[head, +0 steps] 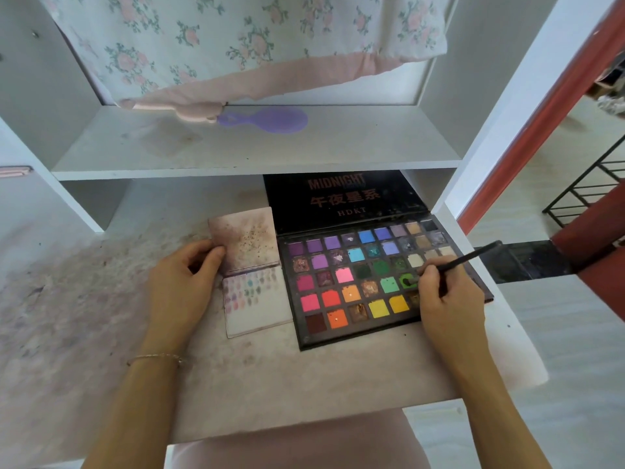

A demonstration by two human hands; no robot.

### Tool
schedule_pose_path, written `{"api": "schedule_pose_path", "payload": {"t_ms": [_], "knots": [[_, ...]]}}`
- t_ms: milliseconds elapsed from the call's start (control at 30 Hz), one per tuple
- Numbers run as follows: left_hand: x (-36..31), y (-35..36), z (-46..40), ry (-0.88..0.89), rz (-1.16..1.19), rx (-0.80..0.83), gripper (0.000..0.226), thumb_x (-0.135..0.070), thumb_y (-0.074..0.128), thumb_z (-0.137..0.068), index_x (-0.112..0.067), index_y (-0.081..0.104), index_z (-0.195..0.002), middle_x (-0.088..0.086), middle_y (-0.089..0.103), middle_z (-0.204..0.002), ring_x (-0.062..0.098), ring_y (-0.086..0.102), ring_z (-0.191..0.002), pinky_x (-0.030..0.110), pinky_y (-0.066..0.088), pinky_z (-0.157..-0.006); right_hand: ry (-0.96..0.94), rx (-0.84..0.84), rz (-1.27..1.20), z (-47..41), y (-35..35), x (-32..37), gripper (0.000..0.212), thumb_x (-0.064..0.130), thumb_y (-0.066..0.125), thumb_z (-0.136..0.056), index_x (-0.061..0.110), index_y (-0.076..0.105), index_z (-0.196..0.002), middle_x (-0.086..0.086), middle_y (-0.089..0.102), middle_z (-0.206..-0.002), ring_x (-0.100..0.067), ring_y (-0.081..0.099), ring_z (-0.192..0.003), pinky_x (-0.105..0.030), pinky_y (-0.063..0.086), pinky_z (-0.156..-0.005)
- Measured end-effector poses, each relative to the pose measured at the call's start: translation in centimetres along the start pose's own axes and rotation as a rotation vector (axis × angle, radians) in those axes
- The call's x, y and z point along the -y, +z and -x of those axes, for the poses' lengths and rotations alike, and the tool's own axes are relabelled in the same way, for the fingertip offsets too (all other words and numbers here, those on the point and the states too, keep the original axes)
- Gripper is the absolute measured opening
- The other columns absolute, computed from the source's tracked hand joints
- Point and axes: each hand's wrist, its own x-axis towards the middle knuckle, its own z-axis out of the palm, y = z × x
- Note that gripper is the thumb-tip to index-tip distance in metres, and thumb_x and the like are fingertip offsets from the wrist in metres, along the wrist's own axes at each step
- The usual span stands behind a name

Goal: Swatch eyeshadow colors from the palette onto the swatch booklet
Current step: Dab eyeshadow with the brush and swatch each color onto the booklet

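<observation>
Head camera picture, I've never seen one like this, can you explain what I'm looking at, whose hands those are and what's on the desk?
There is no machine here. The single view comes from a camera worn on a person's head, looking down at their own hands. On the desk lie an open eyeshadow palette and, to its left, an open swatch booklet already dotted with colours. The left hand holds the booklet's edge. The right hand grips a brush, its tip in a green pan. A purple hairbrush lies on the shelf above.

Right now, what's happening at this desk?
A person is swatching eyeshadow. The right hand grips a thin black brush, its tip in a green pan of the open black multicolour palette. The left hand holds the edge of the small white swatch booklet, whose lower page already carries rows of pastel swatches.
</observation>
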Motion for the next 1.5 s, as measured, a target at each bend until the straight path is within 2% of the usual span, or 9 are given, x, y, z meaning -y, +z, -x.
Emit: {"api": "schedule_pose_path", "payload": {"t_ms": [433,533,700,800,967,1067,1200,1333,1500], "knots": [[-0.1,0.1,0.0,-0.002,0.001,-0.004,0.018,-0.017,0.057,-0.088,-0.011,0.068,-0.1,-0.002,0.065,-0.088,0.015,0.059,-0.08,0.026,0.042,-0.075,0.02,-0.011,0.009,-0.1,0.1,0.2,0.024,0.013,0.044,-0.092,0.02,0.048,-0.069,-0.007,0.055,-0.064,-0.01,0.053,-0.059,-0.014,0.042,-0.048],[0.1,0.1,0.0,-0.002,0.013,-0.007,0.014,-0.017,0.058,-0.087,-0.012,0.069,-0.095,-0.001,0.066,-0.083,0.015,0.06,-0.076,0.026,0.043,-0.073,0.016,-0.01,0.018,-0.1,0.1,0.2,0.027,0.013,0.044,-0.092,0.022,0.047,-0.067,-0.004,0.052,-0.059,-0.004,0.051,-0.054,-0.013,0.042,-0.046],[0.2,0.0,0.0,0.005,0.018,-0.005,0.01,-0.017,0.058,-0.087,-0.018,0.068,-0.09,-0.013,0.06,-0.075,-0.002,0.055,-0.073,0.015,0.039,-0.066,-0.031,-0.041,-0.055,0.3,0.3,1.1,0.031,0.008,0.043,-0.092,0.028,0.046,-0.069,0.004,0.051,-0.057,0.004,0.054,-0.057,-0.006,0.041,-0.047],[0.0,0.0,0.1,0.0,0.017,-0.007,0.009,-0.018,0.058,-0.087,-0.021,0.067,-0.089,-0.017,0.059,-0.074,-0.004,0.054,-0.072,0.013,0.037,-0.064,-0.052,-0.011,-0.131,0.8,1.0,1.9,0.03,0.007,0.045,-0.092,0.032,0.047,-0.076,0.009,0.054,-0.063,0.003,0.057,-0.062,-0.008,0.044,-0.047],[-0.3,-0.2,0.1,-0.015,0.031,0.022,0.014,-0.017,0.057,-0.088,-0.016,0.068,-0.097,-0.007,0.064,-0.084,-0.001,0.056,-0.076,0.011,0.039,-0.067,-0.152,0.112,-0.215,2.2,3.7,4.4,0.029,0.008,0.048,-0.091,0.034,0.048,-0.078,0.014,0.058,-0.066,-0.001,0.053,-0.056,-0.007,0.038,-0.047],[-0.3,-0.2,0.1,-0.012,0.029,0.019,0.016,-0.017,0.057,-0.088,-0.013,0.068,-0.099,-0.004,0.066,-0.09,0.009,0.059,-0.08,0.011,0.04,-0.07,-0.207,0.194,-0.219,3.0,6.0,5.8,0.021,0.017,0.049,-0.089,0.035,0.049,-0.077,0.01,0.051,-0.056,-0.006,0.05,-0.054,-0.009,0.037,-0.049],[0.0,-0.2,0.0,-0.011,-0.016,0.003,0.019,-0.02,0.057,-0.088,-0.017,0.068,-0.103,-0.009,0.065,-0.091,0.006,0.057,-0.08,0.008,0.038,-0.069,-0.252,0.287,-0.177,3.7,8.4,7.1,0.018,0.025,0.048,-0.086,0.038,0.047,-0.074,0.013,0.05,-0.059,-0.009,0.052,-0.06,-0.011,0.037,-0.056],[0.3,0.0,-0.1,-0.011,-0.007,-0.002,0.019,-0.021,0.058,-0.088,-0.017,0.068,-0.103,-0.011,0.064,-0.09,0.001,0.056,-0.078,0.001,0.037,-0.067,-0.304,0.357,-0.136,3.8,9.7,7.3,0.007,0.024,0.047,-0.085,0.028,0.051,-0.081,0.015,0.052,-0.069,-0.006,0.053,-0.066,-0.012,0.04,-0.056],[0.5,0.1,-0.2,0.001,0.017,-0.012,0.018,-0.02,0.059,-0.087,-0.018,0.069,-0.101,-0.012,0.065,-0.09,0.006,0.061,-0.082,0.017,0.046,-0.074,-0.375,0.355,-0.054,3.9,9.8,7.1,0.011,0.021,0.049,-0.085,0.015,0.059,-0.086,0.008,0.056,-0.075,-0.001,0.053,-0.069,-0.01,0.043,-0.064]]}}
